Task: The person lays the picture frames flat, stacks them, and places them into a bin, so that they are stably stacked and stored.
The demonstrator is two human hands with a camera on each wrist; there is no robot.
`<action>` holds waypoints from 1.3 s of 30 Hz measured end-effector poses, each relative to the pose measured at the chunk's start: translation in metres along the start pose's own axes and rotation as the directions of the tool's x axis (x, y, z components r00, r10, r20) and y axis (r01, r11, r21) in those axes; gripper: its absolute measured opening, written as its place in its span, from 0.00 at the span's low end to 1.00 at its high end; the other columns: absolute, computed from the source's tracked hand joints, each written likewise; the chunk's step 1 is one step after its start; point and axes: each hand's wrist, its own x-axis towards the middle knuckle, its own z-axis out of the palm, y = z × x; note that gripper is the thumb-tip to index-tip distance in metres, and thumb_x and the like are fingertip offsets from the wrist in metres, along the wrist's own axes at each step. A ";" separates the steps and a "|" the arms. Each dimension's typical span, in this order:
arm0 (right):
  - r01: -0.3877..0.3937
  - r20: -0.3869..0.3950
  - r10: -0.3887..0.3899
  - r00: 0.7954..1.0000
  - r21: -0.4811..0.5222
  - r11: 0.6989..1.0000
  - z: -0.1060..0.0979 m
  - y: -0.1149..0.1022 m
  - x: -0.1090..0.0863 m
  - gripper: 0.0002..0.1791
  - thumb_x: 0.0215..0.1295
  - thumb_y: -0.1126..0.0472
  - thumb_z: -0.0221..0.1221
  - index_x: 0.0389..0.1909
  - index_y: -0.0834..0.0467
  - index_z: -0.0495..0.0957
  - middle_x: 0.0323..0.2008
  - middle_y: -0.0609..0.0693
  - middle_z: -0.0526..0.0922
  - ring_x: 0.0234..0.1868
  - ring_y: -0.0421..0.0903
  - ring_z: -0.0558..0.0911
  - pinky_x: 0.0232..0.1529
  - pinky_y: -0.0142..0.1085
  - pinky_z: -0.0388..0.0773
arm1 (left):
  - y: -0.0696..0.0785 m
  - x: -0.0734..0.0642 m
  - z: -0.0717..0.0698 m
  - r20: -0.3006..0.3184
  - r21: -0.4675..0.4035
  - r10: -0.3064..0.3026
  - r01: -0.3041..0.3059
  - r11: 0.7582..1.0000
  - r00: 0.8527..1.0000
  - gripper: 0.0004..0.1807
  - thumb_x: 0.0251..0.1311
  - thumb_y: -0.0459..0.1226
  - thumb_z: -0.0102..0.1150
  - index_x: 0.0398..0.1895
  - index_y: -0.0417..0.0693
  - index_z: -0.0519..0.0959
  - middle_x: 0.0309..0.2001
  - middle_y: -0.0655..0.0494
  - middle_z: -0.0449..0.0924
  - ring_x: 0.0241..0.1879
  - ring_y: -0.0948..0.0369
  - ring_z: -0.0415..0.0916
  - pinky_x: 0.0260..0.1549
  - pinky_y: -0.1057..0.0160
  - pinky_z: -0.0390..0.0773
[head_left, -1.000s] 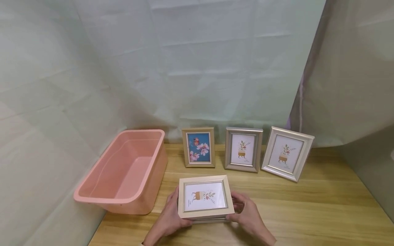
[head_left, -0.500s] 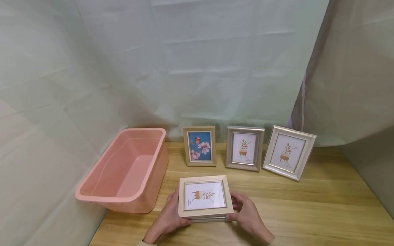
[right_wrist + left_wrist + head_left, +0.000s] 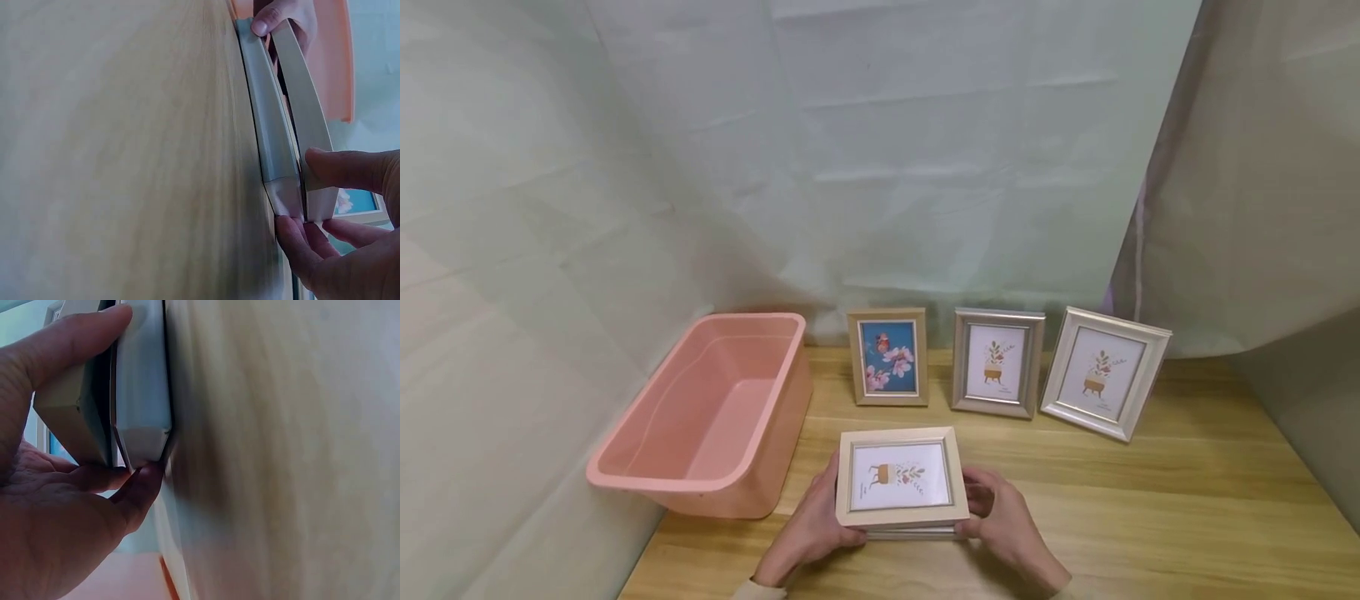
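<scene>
Two picture frames lie stacked on the table's near middle in the head view. On top is a pale wooden picture frame (image 3: 898, 518), its potted-plant print turned sideways. Below it a silvery-white picture frame (image 3: 145, 375) shows mostly at its near edge; in the wrist views a narrow gap parts the two. My left hand (image 3: 815, 523) grips the stack's left end, thumb along the near side and fingertips at the end. At the right end my right hand (image 3: 1006, 527) holds the stack, thumb on the upper frame's near side and fingertips at the corner. Some fingers are hidden behind the frames.
Behind the stack stand a tan frame with a bird picture (image 3: 888, 358), a grey-silver frame (image 3: 997, 410) and a tilted whitish frame (image 3: 1086, 421). A pink plastic basin (image 3: 778, 417) stands to the left on the wooden table (image 3: 1187, 500). Pale cloth (image 3: 887, 167) hangs around the back.
The head view has shifted very slightly. Both hands keep their hold on the stack, which stays in nearly the same place.
</scene>
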 end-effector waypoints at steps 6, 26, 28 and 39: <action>-0.010 -0.001 0.010 1.000 0.025 1.000 0.002 0.000 -0.002 0.46 0.39 0.87 0.71 0.68 0.73 0.75 0.60 0.70 0.83 0.57 0.62 0.90 0.57 0.38 0.90 | -0.004 0.000 -0.002 0.042 -0.019 0.021 -0.020 1.000 0.999 0.79 0.25 0.30 0.92 0.87 0.43 0.53 0.72 0.42 0.80 0.71 0.41 0.76 0.74 0.35 0.73; -0.029 -0.044 0.032 0.999 0.071 0.997 -0.007 -0.002 0.003 0.35 0.56 0.82 0.64 0.68 0.74 0.75 0.60 0.70 0.85 0.59 0.58 0.88 0.55 0.31 0.88 | -0.016 -0.005 -0.019 0.207 -0.285 0.012 0.049 0.957 0.978 0.71 0.48 0.29 0.85 0.87 0.28 0.43 0.84 0.23 0.52 0.79 0.30 0.65 0.75 0.57 0.75; -0.020 -0.084 0.026 0.996 0.065 0.998 -0.007 -0.008 0.008 0.33 0.58 0.80 0.66 0.67 0.73 0.76 0.59 0.67 0.85 0.58 0.56 0.87 0.55 0.28 0.87 | -0.016 -0.005 -0.019 0.208 -0.327 0.000 0.070 0.943 0.978 0.69 0.51 0.29 0.84 0.87 0.29 0.43 0.84 0.24 0.51 0.80 0.30 0.62 0.76 0.49 0.71; 0.157 -0.111 -0.163 0.980 -0.067 0.985 -0.009 -0.047 0.051 0.29 0.63 0.77 0.70 0.66 0.69 0.78 0.59 0.69 0.85 0.58 0.62 0.86 0.58 0.42 0.90 | -0.017 -0.007 -0.020 0.203 -0.443 -0.016 0.107 0.890 0.979 0.63 0.56 0.25 0.79 0.86 0.27 0.44 0.85 0.23 0.48 0.85 0.30 0.49 0.78 0.48 0.66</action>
